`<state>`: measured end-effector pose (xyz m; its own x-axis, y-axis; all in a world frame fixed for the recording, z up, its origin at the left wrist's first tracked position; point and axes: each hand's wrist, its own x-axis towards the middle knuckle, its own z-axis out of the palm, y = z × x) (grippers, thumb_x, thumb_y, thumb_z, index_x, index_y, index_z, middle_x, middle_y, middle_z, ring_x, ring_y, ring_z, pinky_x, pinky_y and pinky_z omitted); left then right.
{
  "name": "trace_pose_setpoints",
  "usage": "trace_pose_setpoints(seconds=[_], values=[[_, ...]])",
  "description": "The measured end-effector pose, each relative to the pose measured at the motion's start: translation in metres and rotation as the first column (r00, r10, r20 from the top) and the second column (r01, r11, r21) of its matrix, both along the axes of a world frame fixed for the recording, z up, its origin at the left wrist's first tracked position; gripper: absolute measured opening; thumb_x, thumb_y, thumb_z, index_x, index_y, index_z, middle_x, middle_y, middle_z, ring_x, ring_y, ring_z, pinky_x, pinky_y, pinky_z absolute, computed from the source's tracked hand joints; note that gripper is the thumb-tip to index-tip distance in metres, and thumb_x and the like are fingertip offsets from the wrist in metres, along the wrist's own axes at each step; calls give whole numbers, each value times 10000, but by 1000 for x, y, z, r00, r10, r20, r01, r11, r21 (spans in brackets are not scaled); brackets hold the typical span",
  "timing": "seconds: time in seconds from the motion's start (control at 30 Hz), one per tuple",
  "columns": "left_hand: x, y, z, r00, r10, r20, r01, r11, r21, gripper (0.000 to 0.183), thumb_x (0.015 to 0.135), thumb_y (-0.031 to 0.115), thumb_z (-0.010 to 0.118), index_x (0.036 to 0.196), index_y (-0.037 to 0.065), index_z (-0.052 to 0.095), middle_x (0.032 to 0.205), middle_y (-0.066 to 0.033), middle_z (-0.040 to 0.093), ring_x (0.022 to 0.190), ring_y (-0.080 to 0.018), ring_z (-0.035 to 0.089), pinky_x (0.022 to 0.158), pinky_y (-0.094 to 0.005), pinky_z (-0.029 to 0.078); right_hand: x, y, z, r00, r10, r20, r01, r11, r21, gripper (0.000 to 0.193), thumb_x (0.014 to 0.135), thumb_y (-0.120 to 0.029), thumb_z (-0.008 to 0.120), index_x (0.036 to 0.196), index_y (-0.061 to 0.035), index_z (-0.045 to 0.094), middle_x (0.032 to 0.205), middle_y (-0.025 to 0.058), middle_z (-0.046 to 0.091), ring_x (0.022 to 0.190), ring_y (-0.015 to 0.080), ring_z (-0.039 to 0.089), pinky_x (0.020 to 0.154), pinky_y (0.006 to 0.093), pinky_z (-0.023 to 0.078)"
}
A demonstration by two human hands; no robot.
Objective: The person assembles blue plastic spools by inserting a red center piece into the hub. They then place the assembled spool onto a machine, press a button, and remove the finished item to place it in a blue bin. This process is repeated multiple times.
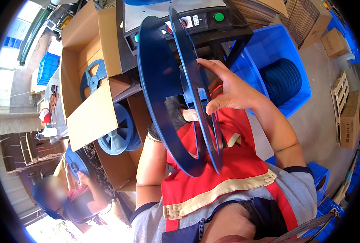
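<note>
A large blue plastic reel (157,77) stands on edge in front of my red apron, its broad round flanges seen nearly edge-on. My right hand (230,87) grips its right-hand flange, with fingertips near the upper rim and the thumb lower down. On the other side, my left hand (190,115) reaches between the flanges near the hub, with black fabric around its wrist area. The reel hides most of that hand; only a bit of the fingers shows, close against the hub.
Behind the reel is a machine (159,18) with a green button. An open cardboard box (93,117) at left holds a blue reel; another reel (121,131) lies below. Several dark discs fill a blue bin (245,67). A person (86,198) handles a blue disc lower left.
</note>
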<state>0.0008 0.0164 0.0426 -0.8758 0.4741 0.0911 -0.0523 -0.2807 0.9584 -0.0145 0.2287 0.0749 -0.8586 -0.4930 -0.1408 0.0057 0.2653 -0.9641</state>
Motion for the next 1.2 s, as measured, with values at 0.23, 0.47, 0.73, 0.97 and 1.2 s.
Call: trace_pose_setpoints(seconds=[0.23, 0.47, 0.73, 0.97, 1.2], values=[[-1, 2, 5, 1000, 3, -5, -3, 1000, -26, 1115, 583, 262, 920, 1413, 26, 213, 1277, -138, 483, 1151, -236, 513, 956, -377, 445, 0, 0, -9, 999, 20, -32, -23, 996, -81, 1188, 528, -442, 903, 1477, -116, 266, 1391, 127, 292, 989, 267, 587, 821, 355, 526], [7, 27, 2, 969, 122, -215, -157, 975, -158, 1214, 554, 282, 931, 1438, 14, 143, 1312, -183, 457, 1192, -263, 497, 971, -406, 438, 7, -7, -34, 964, 160, 215, 9, 782, -623, 924, 796, -239, 730, 1509, -157, 148, 1002, 112, 480, 723, 200, 531, 663, 341, 510], [-31, 57, 2, 839, -208, -504, -30, 905, -424, 1108, 715, 222, 827, 1487, 25, 57, 1334, -182, 485, 1119, -260, 583, 865, -359, 502, 42, 62, -53, 923, -16, 383, 251, 780, -574, 832, 805, -155, 711, 1496, -173, 246, 1038, 108, 539, 779, 193, 544, 750, 349, 489], [-262, 10, 55, 69, -340, -938, -956, 245, -159, 545, 736, 152, 691, 1248, 91, 516, 1116, -160, 618, 1005, -340, 590, 879, -424, 459, -12, 153, -21, 739, -603, -300, 587, 795, -153, 862, 712, -186, 751, 1470, -188, 341, 1293, 128, 477, 1103, 258, 522, 929, 389, 450], [-243, -79, 142, 148, -324, -934, -853, 435, -287, 336, 680, 115, 693, 1009, 103, 631, 902, -115, 648, 882, -352, 610, 775, -436, 465, -109, 168, 35, 524, -448, -724, 802, 545, 244, 901, 566, -146, 770, 1410, -182, 457, 1448, 179, 362, 1324, 347, 388, 1085, 405, 337]])
